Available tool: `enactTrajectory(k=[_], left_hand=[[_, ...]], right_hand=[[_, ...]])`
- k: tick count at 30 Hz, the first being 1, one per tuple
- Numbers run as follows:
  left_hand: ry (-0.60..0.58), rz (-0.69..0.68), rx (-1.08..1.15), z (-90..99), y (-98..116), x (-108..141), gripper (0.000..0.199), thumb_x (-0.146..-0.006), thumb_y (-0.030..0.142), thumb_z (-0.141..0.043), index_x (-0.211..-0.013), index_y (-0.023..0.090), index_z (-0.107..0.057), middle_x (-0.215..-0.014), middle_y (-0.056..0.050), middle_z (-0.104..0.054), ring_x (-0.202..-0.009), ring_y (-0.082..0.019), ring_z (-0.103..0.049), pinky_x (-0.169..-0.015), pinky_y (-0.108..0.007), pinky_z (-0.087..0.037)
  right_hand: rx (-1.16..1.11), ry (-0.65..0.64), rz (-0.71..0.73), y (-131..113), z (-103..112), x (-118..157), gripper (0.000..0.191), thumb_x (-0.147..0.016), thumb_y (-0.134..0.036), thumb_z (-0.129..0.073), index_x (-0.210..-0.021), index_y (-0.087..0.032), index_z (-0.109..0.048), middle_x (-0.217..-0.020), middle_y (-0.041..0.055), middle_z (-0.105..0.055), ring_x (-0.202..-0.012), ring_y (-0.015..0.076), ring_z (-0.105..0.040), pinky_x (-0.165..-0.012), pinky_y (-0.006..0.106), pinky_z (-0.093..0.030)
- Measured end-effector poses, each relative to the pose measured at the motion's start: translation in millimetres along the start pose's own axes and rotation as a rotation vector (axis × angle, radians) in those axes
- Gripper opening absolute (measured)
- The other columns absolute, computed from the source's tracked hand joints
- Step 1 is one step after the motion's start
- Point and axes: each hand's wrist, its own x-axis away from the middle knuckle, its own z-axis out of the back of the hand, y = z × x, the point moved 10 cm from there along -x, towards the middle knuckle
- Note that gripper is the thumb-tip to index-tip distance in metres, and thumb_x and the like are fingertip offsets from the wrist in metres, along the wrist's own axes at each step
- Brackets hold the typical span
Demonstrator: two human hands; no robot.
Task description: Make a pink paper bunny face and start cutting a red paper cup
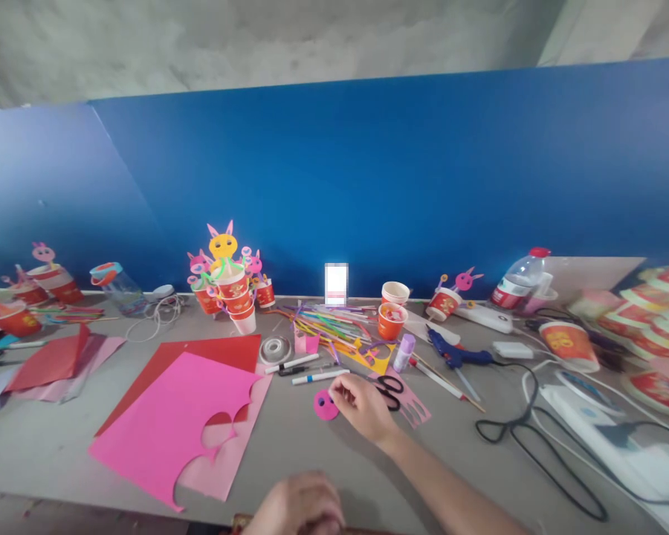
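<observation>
A round magenta paper piece (325,405) with a dark eye-like spot lies on the grey table. My right hand (361,407) is at its right edge, fingers pinched together over it; whatever they hold is too small to make out. Down at the table's front edge, my left hand (302,505) has its fingers curled and blurred, with what is inside them hidden. Black-handled scissors (391,384) lie partly behind my right hand, on a pink paper scrap (415,405). White markers (319,377) rest just beyond the magenta piece.
Magenta paper (172,423) lies over red and pink sheets at left. Colourful pipe cleaners (328,327), a glue stick (404,352), paper cups (392,321) and decorated cups (237,297) stand behind. A blue glue gun (454,353), black cable (527,427) and bottle (521,281) are at right.
</observation>
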Motion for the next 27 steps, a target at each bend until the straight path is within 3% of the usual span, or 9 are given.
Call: enactTrajectory(k=[4,8,12,16,20,24,27], left_hand=[[0.063,0.202,0.025,17.5,-31.1,2.7,0.020,-0.089,0.015,-0.049,-0.106,0.023,-0.057,-0.109,-0.008,-0.064,-0.083,-0.015,-0.066,-0.077,-0.022,-0.054],[0.080,0.126,0.032,3.4,-48.3,17.5,0.024,-0.085,0.021,-0.056,-0.109,0.026,-0.056,-0.114,-0.007,-0.061,-0.087,-0.016,-0.066,-0.078,-0.022,-0.055],[0.211,0.189,0.059,1.6,-60.3,29.4,0.018,-0.090,0.030,-0.052,-0.107,0.027,-0.058,-0.114,-0.008,-0.061,-0.087,-0.017,-0.065,-0.079,-0.024,-0.055],[0.240,0.244,0.037,11.1,-51.5,29.4,0.018,-0.091,0.022,-0.049,-0.106,0.026,-0.058,-0.118,-0.009,-0.061,-0.099,-0.019,-0.064,-0.085,-0.026,-0.054],[0.136,0.250,-0.053,16.2,-42.2,16.5,0.030,-0.086,0.014,-0.053,-0.113,0.026,-0.055,-0.130,-0.010,-0.056,-0.108,-0.020,-0.063,-0.084,-0.025,-0.055],[0.222,0.268,-0.174,31.1,-37.3,8.9,0.029,-0.088,0.014,-0.053,-0.114,0.026,-0.055,-0.131,-0.010,-0.056,-0.118,-0.021,-0.058,-0.093,-0.030,-0.053],[0.222,0.193,-0.212,25.7,-27.8,10.3,0.028,-0.088,0.013,-0.052,-0.112,0.025,-0.057,-0.128,-0.011,-0.059,-0.117,-0.020,-0.060,-0.096,-0.030,-0.052]], right_hand=[[0.034,-0.039,0.008,2.5,-6.8,0.3,0.011,-0.082,-0.015,-0.053,-0.088,-0.019,-0.061,-0.080,0.0008,-0.065,-0.064,0.0135,-0.056,-0.060,0.023,-0.041],[0.051,-0.041,0.011,5.0,-5.3,0.0,0.021,-0.075,-0.009,-0.052,-0.091,-0.019,-0.062,-0.081,-0.0005,-0.066,-0.059,0.0118,-0.054,-0.059,0.022,-0.041],[0.040,-0.140,0.032,2.5,-5.4,0.1,0.034,-0.071,-0.009,-0.057,-0.102,-0.020,-0.062,-0.089,0.0003,-0.064,-0.066,0.0128,-0.057,-0.065,0.024,-0.045],[0.068,-0.256,0.086,-6.8,-10.6,3.5,0.050,-0.069,-0.024,-0.071,-0.117,-0.024,-0.059,-0.110,0.0039,-0.063,-0.079,0.0171,-0.060,-0.077,0.029,-0.048],[0.176,-0.206,0.055,-4.0,-13.3,3.7,0.060,-0.072,-0.031,-0.071,-0.129,-0.026,-0.054,-0.126,0.0078,-0.057,-0.103,0.0251,-0.060,-0.089,0.036,-0.047],[0.239,-0.134,0.061,1.0,-18.7,1.3,0.060,-0.078,-0.031,-0.066,-0.135,-0.024,-0.049,-0.126,0.0094,-0.058,-0.115,0.0273,-0.056,-0.092,0.037,-0.047],[0.299,-0.098,0.074,2.7,-21.8,-0.8,0.049,-0.081,-0.030,-0.063,-0.129,-0.021,-0.054,-0.122,0.0093,-0.061,-0.111,0.0265,-0.059,-0.091,0.037,-0.048]])
